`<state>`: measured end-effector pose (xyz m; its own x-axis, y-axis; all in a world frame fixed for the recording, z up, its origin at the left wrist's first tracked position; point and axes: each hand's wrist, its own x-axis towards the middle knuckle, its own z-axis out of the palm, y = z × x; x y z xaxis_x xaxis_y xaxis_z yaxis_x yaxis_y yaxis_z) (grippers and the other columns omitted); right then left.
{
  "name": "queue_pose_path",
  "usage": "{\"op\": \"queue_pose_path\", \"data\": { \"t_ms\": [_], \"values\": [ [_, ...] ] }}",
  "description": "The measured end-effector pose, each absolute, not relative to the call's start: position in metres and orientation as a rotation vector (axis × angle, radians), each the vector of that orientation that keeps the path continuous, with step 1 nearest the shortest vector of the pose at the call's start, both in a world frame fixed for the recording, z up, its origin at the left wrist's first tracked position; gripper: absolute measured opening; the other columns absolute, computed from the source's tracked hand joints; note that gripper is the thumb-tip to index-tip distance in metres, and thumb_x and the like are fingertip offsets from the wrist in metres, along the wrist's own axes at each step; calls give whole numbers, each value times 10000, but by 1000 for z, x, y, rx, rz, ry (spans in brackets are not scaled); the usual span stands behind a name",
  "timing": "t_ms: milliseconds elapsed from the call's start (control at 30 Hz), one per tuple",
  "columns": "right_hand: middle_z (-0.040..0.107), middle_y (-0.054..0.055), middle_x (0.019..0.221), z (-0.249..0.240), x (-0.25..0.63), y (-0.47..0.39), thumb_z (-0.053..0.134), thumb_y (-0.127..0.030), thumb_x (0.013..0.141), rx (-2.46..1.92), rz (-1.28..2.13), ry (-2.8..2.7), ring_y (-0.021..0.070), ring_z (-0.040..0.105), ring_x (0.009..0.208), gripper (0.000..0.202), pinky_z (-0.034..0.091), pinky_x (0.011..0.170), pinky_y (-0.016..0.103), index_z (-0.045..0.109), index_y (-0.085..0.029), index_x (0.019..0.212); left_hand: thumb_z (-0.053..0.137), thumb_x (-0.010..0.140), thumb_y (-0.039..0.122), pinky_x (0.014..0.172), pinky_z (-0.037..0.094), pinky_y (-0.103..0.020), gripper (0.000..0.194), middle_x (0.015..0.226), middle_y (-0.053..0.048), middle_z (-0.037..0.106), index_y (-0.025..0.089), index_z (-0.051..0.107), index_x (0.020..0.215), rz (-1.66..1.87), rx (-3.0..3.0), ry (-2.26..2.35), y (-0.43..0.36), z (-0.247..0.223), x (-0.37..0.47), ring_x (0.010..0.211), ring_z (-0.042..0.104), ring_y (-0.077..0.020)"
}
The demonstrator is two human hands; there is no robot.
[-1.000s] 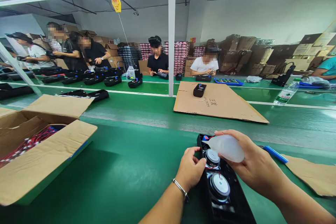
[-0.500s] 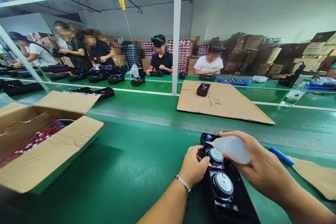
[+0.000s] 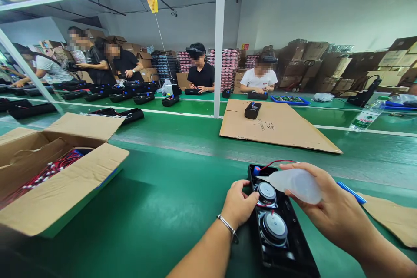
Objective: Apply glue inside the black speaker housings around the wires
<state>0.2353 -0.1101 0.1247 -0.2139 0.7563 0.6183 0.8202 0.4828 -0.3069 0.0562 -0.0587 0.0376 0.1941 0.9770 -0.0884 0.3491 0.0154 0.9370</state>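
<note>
A black speaker housing (image 3: 298,243) lies on the green bench before me, with two round speaker drivers (image 3: 274,228) in it and a small blue cylindrical part (image 3: 256,170) at its far end. My left hand (image 3: 240,202) grips the housing's left edge, thumb over the rim beside the farther driver. In my right hand (image 3: 329,204) is a translucent white squeeze bottle (image 3: 298,184), held tilted over the housing. Its thin nozzle points left, close to the blue part; whether it touches anything I cannot tell. A red wire (image 3: 273,161) arcs from the housing's far end towards my right hand.
An open carton (image 3: 65,195) of red wires stands at left. Ahead lies a cardboard sheet (image 3: 280,126) bearing another black housing (image 3: 252,110). A blue cylinder (image 3: 352,192) and cardboard scrap (image 3: 391,217) lie right, a water bottle (image 3: 366,117) beyond. Co-workers sit across the bench.
My right hand and the squeeze bottle have shifted slightly right. The housing has moved a little left, and more of the red wire shows. My left hand keeps its grip.
</note>
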Motion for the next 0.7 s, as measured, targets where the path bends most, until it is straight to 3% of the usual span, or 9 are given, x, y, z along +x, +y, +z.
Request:
{"op": "queue_pose_path", "data": {
  "t_ms": [700],
  "values": [
    [580, -19, 1135, 120, 249, -105, 503, -478, 857, -1412, -66, -1858, 165, 563, 987, 388, 457, 798, 265, 445, -280, 1185, 582, 713, 243, 709, 447, -273, 419, 968, -74, 600, 111, 577, 1110, 807, 1514, 1349, -57, 37, 55, 644, 514, -121]
  ]
}}
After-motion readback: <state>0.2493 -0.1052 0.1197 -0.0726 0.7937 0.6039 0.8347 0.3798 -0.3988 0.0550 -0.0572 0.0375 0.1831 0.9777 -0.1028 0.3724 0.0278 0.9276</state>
